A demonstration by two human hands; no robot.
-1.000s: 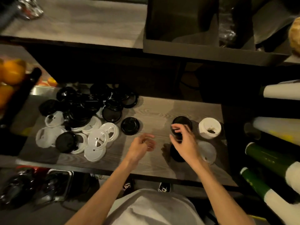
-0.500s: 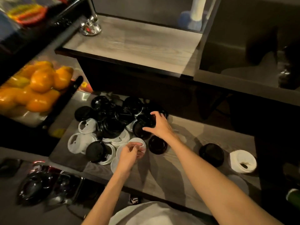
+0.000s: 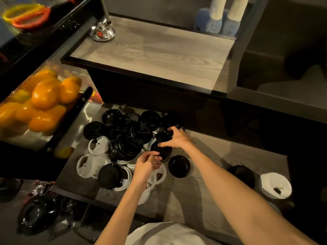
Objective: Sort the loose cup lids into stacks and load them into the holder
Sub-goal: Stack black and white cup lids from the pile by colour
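A heap of loose black lids (image 3: 129,137) and white lids (image 3: 92,163) lies on the left of the lower wooden shelf (image 3: 217,156). My right hand (image 3: 174,138) reaches into the heap's right edge and grips a small black lid (image 3: 162,136). My left hand (image 3: 146,165) hovers just below it, over white lids, fingers loosely curled, touching the rim of a black lid (image 3: 163,152). One black lid (image 3: 179,166) lies apart to the right. Further right stand a black lid stack (image 3: 243,174) and a white lid stack (image 3: 275,185).
A mesh basket of oranges (image 3: 42,101) overhangs the shelf's left end. An upper wooden counter (image 3: 150,52) with a chrome base (image 3: 102,31) runs behind. Dark objects (image 3: 37,213) sit below the shelf at lower left.
The view swung left from the stacks to the heap. My right hand left the black stack and took a small black lid from the heap; my left hand followed to the white lids.
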